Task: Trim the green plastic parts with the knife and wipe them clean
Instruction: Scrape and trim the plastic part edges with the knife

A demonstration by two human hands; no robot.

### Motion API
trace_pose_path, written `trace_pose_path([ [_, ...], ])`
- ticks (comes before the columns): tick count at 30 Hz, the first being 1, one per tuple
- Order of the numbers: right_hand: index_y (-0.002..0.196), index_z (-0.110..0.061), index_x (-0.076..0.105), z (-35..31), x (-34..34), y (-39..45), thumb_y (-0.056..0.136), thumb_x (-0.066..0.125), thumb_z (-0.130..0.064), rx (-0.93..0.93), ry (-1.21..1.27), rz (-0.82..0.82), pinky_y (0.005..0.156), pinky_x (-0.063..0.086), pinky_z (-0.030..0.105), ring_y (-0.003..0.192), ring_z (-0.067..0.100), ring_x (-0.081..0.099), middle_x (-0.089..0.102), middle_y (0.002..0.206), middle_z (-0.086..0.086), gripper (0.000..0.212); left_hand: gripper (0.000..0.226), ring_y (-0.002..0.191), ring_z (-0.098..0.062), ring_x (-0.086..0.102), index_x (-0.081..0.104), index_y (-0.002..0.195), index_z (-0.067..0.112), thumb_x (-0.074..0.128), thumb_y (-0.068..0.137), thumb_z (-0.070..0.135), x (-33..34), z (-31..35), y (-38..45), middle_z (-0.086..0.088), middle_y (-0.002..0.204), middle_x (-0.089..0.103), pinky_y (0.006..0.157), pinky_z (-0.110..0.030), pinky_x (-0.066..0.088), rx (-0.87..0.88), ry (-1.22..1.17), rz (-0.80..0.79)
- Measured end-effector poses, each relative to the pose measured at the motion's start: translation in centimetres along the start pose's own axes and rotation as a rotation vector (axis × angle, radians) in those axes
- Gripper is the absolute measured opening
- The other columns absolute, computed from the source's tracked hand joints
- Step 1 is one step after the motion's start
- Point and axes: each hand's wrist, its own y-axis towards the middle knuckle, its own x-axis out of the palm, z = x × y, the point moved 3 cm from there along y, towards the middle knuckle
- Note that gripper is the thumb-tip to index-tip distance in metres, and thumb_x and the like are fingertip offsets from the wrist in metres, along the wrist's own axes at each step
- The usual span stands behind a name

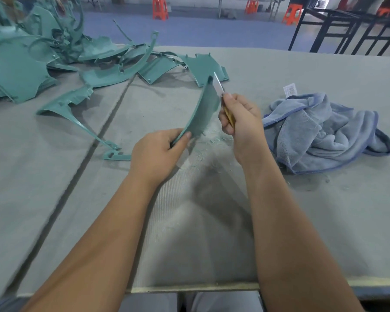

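Hands meet over the middle of the grey desk [302, 210]. The left hand [154, 154] has its grip closed on the near end of a curved green plastic part [200, 113], thumb on top at the lower edge, so that the piece rises off the desk and leans away toward 12 o'clock. The right hand [241, 122] is wrapped around the yellowish handle of a knife [221, 91]; its pale blade points up toward 11 o'clock and lies against the far right edge of the held part, close to its top corner.

Fine pale-green shavings [208, 140] are scattered on the desk just below and between the 2 hands.

At 3 o'clock from the hands lies a crumpled blue cloth [324, 131] with a darker hem and a white label at its far edge, near the right hand but apart from it.

From 9 to 11 o'clock a heap of other green parts [20, 68] is spread across the desk, panels and curved strips overlapping one another. A long thin pointed part [77, 115] lies nearest, its tip reaching toward the left hand without touching it.

Beyond the desk, at 12 o'clock, orange stools [160, 9] stand on a blue floor; at 2 o'clock is a black metal frame [347, 30].
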Motion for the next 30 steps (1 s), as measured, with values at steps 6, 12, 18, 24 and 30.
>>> trace_pose_path([
  [6, 0.085, -0.024, 0.045, 1.1, 0.8, -0.4, 0.091, 0.063, -0.029, -0.086, -0.323, -0.064, 0.055, 0.033, 0.017, 0.054, 0.000, 0.037, 0.042, 0.065, -0.013, 0.020, 0.035, 0.062, -0.021, 0.047, 0.055, 0.075, 0.018, 0.046, 0.098, 0.043, -0.3, -0.1, 0.4, 0.005, 0.057, 0.046, 0.048, -0.031, 0.024, -0.012, 0.121, 0.121],
  [12, 0.091, -0.026, 0.061, 0.6, 1.0, -0.6, 0.101, 0.040, -0.031, -0.151, -0.424, -0.082, 0.065, 0.037, 0.025, 0.065, 0.005, 0.043, 0.049, 0.077, -0.007, 0.023, 0.039, 0.059, -0.019, 0.044, 0.040, 0.068, 0.025, 0.040, 0.099, 0.048, -0.2, -0.3, 0.5, 0.007, 0.057, 0.045, 0.046, -0.027, 0.021, -0.008, 0.141, 0.111],
  [18, 0.100, -0.032, 0.067, -0.5, 1.3, -0.2, 0.103, 0.043, -0.028, -0.172, -0.402, -0.090, 0.064, 0.041, 0.015, 0.067, 0.006, 0.048, 0.052, 0.076, -0.005, 0.024, 0.044, 0.056, -0.021, 0.042, 0.028, 0.063, 0.026, 0.035, 0.101, 0.046, -0.2, 0.2, 0.4, 0.006, 0.056, 0.040, 0.047, -0.032, 0.020, 0.054, 0.173, 0.104],
  [24, 0.088, -0.028, 0.046, -1.1, 1.0, 1.4, 0.103, 0.035, -0.031, -0.062, -0.431, 0.007, 0.056, 0.033, 0.021, 0.055, 0.007, 0.036, 0.044, 0.068, -0.005, 0.019, 0.045, 0.051, -0.010, 0.039, 0.025, 0.062, 0.026, 0.034, 0.101, 0.047, 0.0, -0.1, 0.5, 0.006, 0.054, 0.039, 0.046, -0.030, 0.021, 0.041, 0.142, 0.086],
  [30, 0.092, -0.018, 0.060, -2.1, 1.9, 1.9, 0.100, 0.046, -0.008, -0.186, -0.362, -0.086, 0.071, 0.047, 0.015, 0.073, 0.005, 0.057, 0.061, 0.087, 0.003, 0.020, 0.046, 0.050, -0.010, 0.037, 0.023, 0.061, 0.027, 0.038, 0.101, 0.044, -0.1, -0.1, 0.5, 0.006, 0.052, 0.036, 0.046, -0.030, 0.020, 0.042, 0.121, 0.095],
])
